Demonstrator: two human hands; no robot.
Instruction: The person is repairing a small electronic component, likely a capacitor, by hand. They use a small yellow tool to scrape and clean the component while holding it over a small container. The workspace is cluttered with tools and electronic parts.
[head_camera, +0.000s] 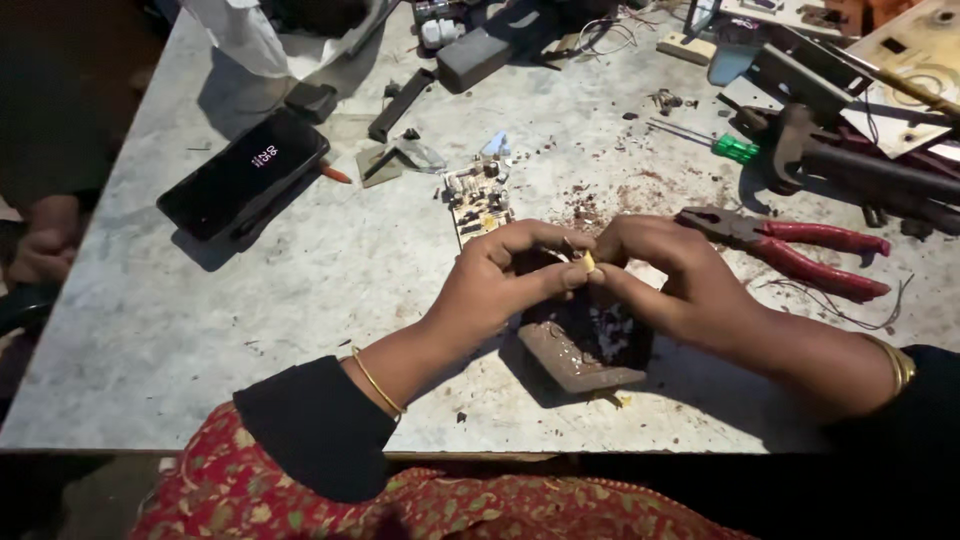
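My left hand (505, 275) and my right hand (665, 270) meet at their fingertips over the middle of a grey worktable (180, 320). Between the pinched fingers of both hands sits a small yellowish part (589, 263). Directly below the hands lies a brown circuit board (575, 355) with dark components on it, resting on the table. A second small circuit board (477, 200) with pale components lies just beyond my left hand.
Red-handled pliers (800, 250) lie right of my right hand. A black phone (245, 172) with a lit screen rests at the left. A green-handled screwdriver (735, 148), dark metal tools (860, 170), wires and scraps crowd the far right and back. Another person's hand (45, 240) shows at the left edge.
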